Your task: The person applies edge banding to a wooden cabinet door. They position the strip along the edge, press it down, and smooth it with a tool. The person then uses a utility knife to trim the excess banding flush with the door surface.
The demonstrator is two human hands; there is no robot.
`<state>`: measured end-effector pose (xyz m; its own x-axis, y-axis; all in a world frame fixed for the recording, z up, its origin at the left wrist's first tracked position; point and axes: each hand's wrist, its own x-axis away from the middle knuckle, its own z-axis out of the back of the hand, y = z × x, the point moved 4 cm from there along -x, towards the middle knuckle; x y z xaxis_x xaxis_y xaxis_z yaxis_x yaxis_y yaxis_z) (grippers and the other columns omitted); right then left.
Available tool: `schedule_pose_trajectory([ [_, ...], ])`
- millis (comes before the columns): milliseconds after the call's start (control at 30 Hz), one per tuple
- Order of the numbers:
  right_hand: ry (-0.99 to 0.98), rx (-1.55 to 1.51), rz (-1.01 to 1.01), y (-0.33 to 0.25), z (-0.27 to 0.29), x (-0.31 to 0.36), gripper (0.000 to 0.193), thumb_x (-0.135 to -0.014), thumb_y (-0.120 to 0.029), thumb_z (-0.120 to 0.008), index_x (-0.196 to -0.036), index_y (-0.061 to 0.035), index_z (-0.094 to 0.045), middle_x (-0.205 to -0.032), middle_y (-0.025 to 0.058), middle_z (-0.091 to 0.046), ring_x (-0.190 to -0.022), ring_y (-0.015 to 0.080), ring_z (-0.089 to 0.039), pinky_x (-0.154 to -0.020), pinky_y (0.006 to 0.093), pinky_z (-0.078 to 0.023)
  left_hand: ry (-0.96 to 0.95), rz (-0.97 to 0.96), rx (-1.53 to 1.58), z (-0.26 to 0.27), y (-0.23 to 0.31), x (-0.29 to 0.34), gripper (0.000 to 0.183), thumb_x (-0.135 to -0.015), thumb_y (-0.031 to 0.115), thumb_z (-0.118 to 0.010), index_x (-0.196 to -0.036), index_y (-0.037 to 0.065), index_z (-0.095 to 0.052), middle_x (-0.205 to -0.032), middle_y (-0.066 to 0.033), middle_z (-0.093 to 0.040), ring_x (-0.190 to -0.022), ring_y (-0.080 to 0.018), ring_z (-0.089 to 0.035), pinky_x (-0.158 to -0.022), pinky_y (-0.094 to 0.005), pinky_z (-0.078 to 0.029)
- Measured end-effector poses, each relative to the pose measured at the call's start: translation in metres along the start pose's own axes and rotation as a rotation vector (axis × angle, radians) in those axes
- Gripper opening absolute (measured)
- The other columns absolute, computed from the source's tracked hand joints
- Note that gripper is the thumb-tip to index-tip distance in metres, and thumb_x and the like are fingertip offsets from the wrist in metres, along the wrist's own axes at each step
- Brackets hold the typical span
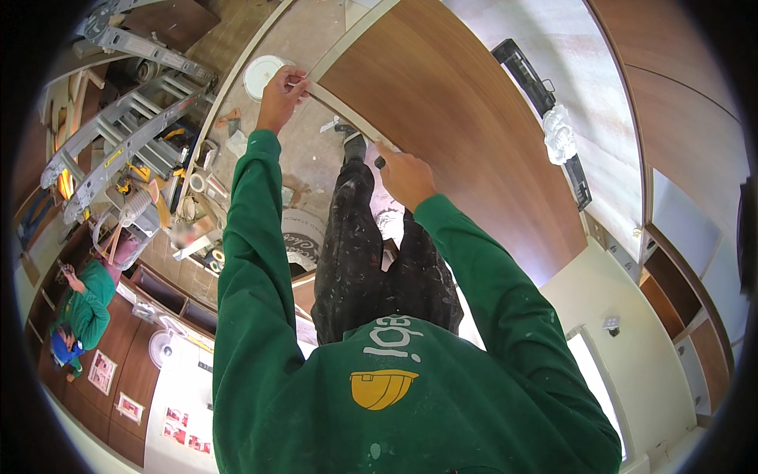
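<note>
A wood-grain panel point(450, 110) lies in front of me, with a pale edge strip point(347, 110) along its left side. At the strip's far end, by the panel corner, my left hand point(283, 96) pinches with thumb and fingertips. My right hand point(407, 178) is closed at the near part of the same edge. A small dark object point(380, 162) shows at its fingers; its kind cannot be made out. Both forearms reach forward in green sleeves. Below the hands are my paint-spotted dark trousers point(347, 237) and one shoe point(354, 147).
A white round bucket point(259, 77) stands beyond my left hand. An aluminium ladder point(134, 126) leans at the left among tools and tape rolls point(197, 183). A black long case point(525, 75) and crumpled white plastic point(559, 134) lie right of the panel. Another person point(87, 300) works at far left.
</note>
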<state>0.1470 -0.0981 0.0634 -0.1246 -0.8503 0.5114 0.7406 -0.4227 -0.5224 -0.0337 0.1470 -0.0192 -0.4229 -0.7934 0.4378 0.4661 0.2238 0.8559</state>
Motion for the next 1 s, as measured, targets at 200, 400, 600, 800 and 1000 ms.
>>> schedule_pose_trajectory([
  [200,-0.058,-0.008,-0.06,-0.0014,0.0027,-0.0009,0.049,-0.089,-0.014,-0.054,-0.138,-0.0143,-0.058,-0.096,0.0206,-0.072,-0.088,0.0421,-0.068,-0.078,0.0553,-0.053,-0.036,-0.035,0.016,0.0018,-0.004,-0.0017,0.03,-0.092,0.009,-0.073,-0.117,-0.001,-0.061,-0.092,-0.0046,-0.069,-0.083,-0.012,-0.067,-0.072,-0.0256,-0.054],
  [400,-0.064,-0.029,-0.055,0.0,0.0013,0.0012,0.049,-0.089,-0.013,-0.054,-0.138,-0.0138,-0.057,-0.096,0.0215,-0.071,-0.087,0.0428,-0.067,-0.078,0.0558,-0.053,-0.03,-0.122,-0.051,0.0027,-0.0021,0.0012,0.035,-0.087,0.002,-0.076,-0.118,-0.002,-0.061,-0.093,-0.0072,-0.07,-0.086,-0.0137,-0.068,-0.079,-0.0266,-0.055],
  [600,-0.051,-0.034,-0.047,-0.0038,0.0056,0.0031,0.05,-0.089,-0.013,-0.054,-0.138,-0.0142,-0.057,-0.097,0.0209,-0.071,-0.088,0.043,-0.067,-0.079,0.0558,-0.052,0.001,-0.116,-0.081,0.0022,-0.0044,-0.0003,0.033,-0.087,-0.001,-0.074,-0.118,-0.004,-0.061,-0.094,-0.0089,-0.071,-0.087,-0.0139,-0.068,-0.08,-0.0264,-0.055],
  [800,-0.057,-0.038,-0.05,-0.001,0.0047,0.0039,0.05,-0.089,-0.013,-0.054,-0.138,-0.0152,-0.058,-0.097,0.0204,-0.071,-0.087,0.0427,-0.067,-0.079,0.0558,-0.053,-0.001,-0.109,-0.078,0.0038,-0.003,0.0024,0.032,-0.088,-0.002,-0.072,-0.118,-0.003,-0.06,-0.092,-0.0082,-0.07,-0.087,-0.0143,-0.068,-0.08,-0.0267,-0.054],
  [1000,-0.021,-0.016,-0.027,-0.0003,0.0014,0.0034,0.05,-0.088,-0.013,-0.056,-0.138,-0.0151,-0.058,-0.094,0.0207,-0.072,-0.085,0.0422,-0.068,-0.076,0.0551,-0.054,0.055,-0.139,-0.071,0.0032,-0.0067,0.0064,0.032,-0.088,0.0,-0.073,-0.117,-0.001,-0.059,-0.092,-0.0084,-0.07,-0.085,-0.0152,-0.067,-0.079,-0.0285,-0.054],
])
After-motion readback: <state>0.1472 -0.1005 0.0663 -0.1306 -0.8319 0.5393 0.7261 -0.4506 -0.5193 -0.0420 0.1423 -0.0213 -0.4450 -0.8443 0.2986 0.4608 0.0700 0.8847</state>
